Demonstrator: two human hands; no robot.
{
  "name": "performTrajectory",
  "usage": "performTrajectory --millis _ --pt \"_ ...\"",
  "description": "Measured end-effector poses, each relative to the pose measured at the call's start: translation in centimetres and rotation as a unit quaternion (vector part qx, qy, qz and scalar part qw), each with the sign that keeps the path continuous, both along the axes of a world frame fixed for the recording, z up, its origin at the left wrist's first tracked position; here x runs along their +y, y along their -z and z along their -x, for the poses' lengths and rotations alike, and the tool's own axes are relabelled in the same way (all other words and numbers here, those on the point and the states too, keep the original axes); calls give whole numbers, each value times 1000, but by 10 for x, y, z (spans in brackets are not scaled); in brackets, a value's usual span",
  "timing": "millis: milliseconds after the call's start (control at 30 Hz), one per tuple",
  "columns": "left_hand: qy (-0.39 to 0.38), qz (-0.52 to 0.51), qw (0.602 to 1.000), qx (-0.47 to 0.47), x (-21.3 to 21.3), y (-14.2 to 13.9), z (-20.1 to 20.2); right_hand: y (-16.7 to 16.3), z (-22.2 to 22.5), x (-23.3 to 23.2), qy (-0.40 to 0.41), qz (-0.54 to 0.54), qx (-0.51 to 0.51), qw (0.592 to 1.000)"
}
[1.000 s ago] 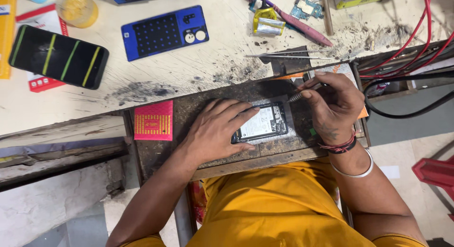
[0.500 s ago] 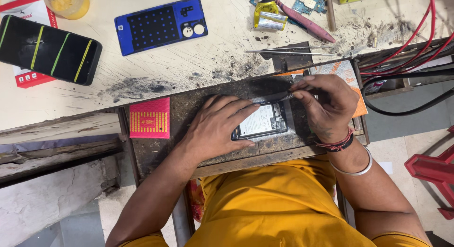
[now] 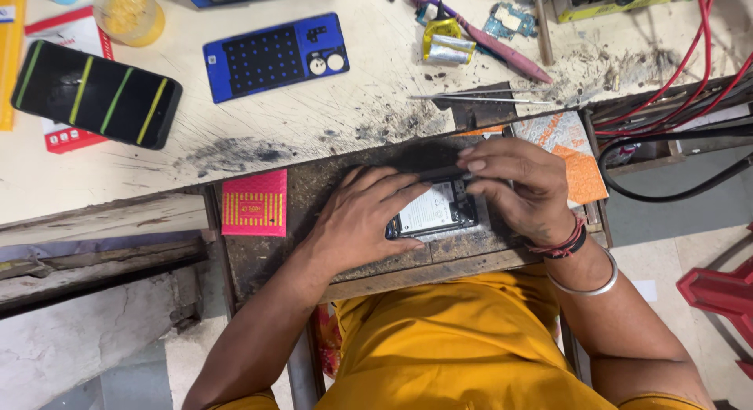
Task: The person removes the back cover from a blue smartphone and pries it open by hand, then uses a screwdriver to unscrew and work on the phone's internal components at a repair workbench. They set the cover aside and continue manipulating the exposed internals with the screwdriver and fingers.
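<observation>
The left hand (image 3: 357,222) lies flat, pinning the opened black phone with its pale battery (image 3: 433,211) on the dark worn desk (image 3: 314,190); the right hand (image 3: 518,186) pinches a thin dark tool (image 3: 439,174) over its top edge. A slip could gouge the battery. Half a second ago, the right hand sat further right.

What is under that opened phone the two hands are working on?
The opened black phone lies on a dark, worn metal work plate. The left hand and right hand cover its ends, hiding anything beneath them.
</observation>
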State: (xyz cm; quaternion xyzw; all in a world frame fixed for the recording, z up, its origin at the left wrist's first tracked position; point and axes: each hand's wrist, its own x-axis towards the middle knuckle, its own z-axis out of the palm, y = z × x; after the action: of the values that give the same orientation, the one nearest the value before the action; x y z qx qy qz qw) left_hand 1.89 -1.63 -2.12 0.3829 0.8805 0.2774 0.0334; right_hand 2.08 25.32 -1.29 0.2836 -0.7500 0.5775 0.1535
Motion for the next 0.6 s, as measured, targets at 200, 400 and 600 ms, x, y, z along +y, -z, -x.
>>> performTrajectory --millis 200,400,600 --pt "-1 -9 1000 0 0 -3 1 1 7 0 -20 27 -6 999" --pt "0 -22 1000 16 -1 -3 1 1 8 1 -56 34 -42 997" --pt "-6 2 1000 -9 0 -1 3 4 9 0 -50 55 -35 997"
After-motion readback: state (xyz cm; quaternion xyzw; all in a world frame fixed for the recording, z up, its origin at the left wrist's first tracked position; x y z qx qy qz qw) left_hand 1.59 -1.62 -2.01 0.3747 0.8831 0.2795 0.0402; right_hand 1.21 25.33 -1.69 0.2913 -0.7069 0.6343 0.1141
